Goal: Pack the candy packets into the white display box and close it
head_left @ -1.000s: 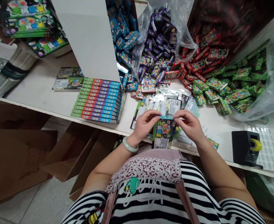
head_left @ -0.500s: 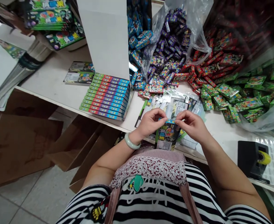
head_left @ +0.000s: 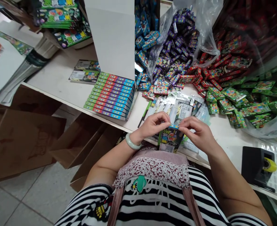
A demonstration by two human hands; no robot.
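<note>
My left hand (head_left: 152, 125) and my right hand (head_left: 197, 131) pinch the top edge of a dark printed packet (head_left: 170, 139), held upright at the table's front edge, just in front of my body. Fingers of both hands are curled tight on the packet's blue top strip. A green bangle (head_left: 132, 142) sits on my left wrist. Behind the packet lies a loose heap of clear sleeves and flat packets (head_left: 176, 105).
A stack of finished colourful boxes (head_left: 110, 95) lies left of my hands beside a white carton flap (head_left: 112, 34). Blue (head_left: 145, 40), purple (head_left: 176, 50), red (head_left: 218, 66) and green (head_left: 251, 94) small boxes pile up behind. A black tape dispenser (head_left: 257, 166) stands right. Brown cartons (head_left: 23, 138) sit below.
Both hands stay pinched on the packet's top and have drawn a little closer together. The view has shifted left and down.
</note>
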